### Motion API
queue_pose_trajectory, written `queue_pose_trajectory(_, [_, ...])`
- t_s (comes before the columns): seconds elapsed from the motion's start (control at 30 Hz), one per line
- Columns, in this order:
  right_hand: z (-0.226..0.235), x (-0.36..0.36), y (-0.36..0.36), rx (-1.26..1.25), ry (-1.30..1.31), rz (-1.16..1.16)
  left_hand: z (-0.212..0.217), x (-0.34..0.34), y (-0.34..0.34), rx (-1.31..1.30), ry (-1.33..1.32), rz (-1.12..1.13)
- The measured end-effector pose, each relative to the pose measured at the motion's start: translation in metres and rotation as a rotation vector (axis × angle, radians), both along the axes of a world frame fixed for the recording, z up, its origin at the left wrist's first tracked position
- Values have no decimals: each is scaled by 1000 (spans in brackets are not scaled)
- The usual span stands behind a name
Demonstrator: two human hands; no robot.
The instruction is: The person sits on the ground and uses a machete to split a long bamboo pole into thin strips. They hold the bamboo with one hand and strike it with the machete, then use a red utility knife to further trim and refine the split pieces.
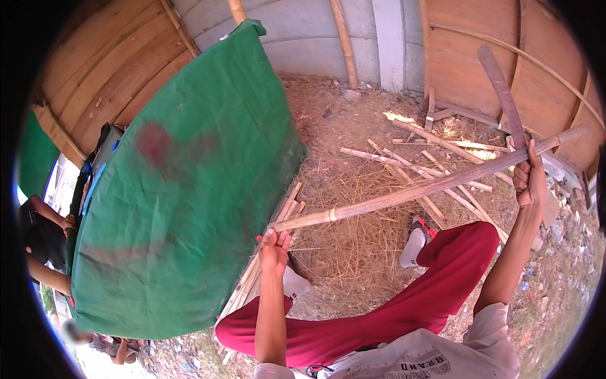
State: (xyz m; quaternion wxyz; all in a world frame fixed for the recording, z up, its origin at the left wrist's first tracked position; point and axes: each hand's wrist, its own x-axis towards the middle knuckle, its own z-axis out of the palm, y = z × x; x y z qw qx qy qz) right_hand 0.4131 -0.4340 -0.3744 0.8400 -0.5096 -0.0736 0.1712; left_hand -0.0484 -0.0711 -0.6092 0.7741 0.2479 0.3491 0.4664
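A long split bamboo piece (404, 191) stretches across in front of me, rising from left to right. Its left end rests at the fingers of my left hand (274, 254), which are closed on it. On the other side, my right hand (529, 175) is closed round the grip of a machete (503, 91), whose dark blade points up and away. The machete crosses the bamboo near its right end, and the fingers touch the bamboo there. How much of the machete's handle lies in my fist is hidden.
Bamboo strips (442, 177) lie scattered on straw and shavings (353, 246) between my feet. More strips (252, 271) lie along my left side, beside a large green tarp (196, 164). Another person's arm (50, 278) shows at far left. Wooden panels (473, 76) stand behind.
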Motion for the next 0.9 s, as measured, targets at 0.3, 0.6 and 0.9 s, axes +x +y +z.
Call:
queue_pose_trajectory(0.3, [-88,-7,74,46,314,264,41,-1,-14,48,-573,-5])
queue_pose_trajectory(0.6, [-130,-61,120,-3,544,453,70,106,-58,196,-485,34])
queue_pose_trajectory(0.9, [-149,-38,84,36,535,349,58,65,-65,130,-212,288])
